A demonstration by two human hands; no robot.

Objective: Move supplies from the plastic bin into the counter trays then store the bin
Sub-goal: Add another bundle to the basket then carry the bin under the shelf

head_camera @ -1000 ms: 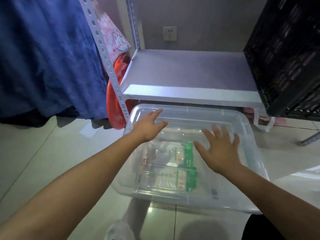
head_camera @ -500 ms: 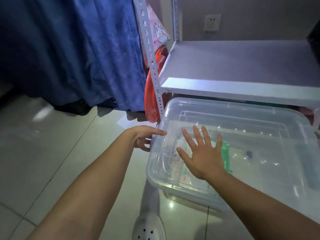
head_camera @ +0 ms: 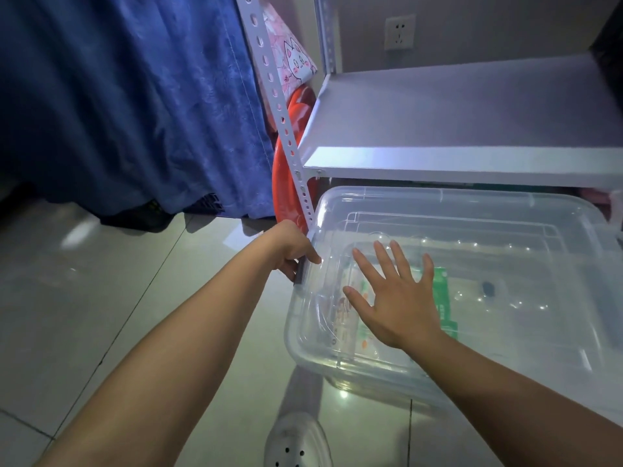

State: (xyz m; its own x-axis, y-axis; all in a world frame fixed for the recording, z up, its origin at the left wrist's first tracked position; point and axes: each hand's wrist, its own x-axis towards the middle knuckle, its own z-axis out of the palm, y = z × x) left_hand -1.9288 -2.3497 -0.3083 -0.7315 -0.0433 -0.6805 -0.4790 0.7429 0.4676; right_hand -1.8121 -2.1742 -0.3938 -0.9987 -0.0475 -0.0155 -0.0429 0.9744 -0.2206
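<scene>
Nearest to us, at the bottom edge of the view, we see the toe of a pale perforated shoe (head_camera: 296, 443) on the tiled floor (head_camera: 101, 315), with both our bare forearms reaching forward above it. Just beyond, the clear plastic bin (head_camera: 505, 375) sits on the floor, its lid (head_camera: 488, 230) on, its long axis running left to right in front of us. Through the plastic we make out a few printed packets (head_camera: 441, 298), green and white, lying toward the bin's left half, and a small dark thing further right that is too blurred to name.

Our right hand (head_camera: 397, 298) lies flat on the lid near its left end, fingers straight and spread wide, pressing and holding nothing. Our left hand (head_camera: 291, 252) is at the bin's left short end, fingers curled around the dark latch (head_camera: 299, 271) at the rim, gripping it. So the bin stretches away to the right of both hands, and the left hand is the one at the catch; we judge that the coming move turns on that latch while the right hand steadies the lid.

Farther off, the bin's far edge sits under the white shelf (head_camera: 472, 160) of a metal rack, whose perforated upright (head_camera: 279, 106) rises just beyond our left hand. A red basin (head_camera: 286, 170) leans behind it, a blue curtain (head_camera: 118, 96) hangs to the far left, and a wall socket (head_camera: 400, 32) shows on the far wall.
</scene>
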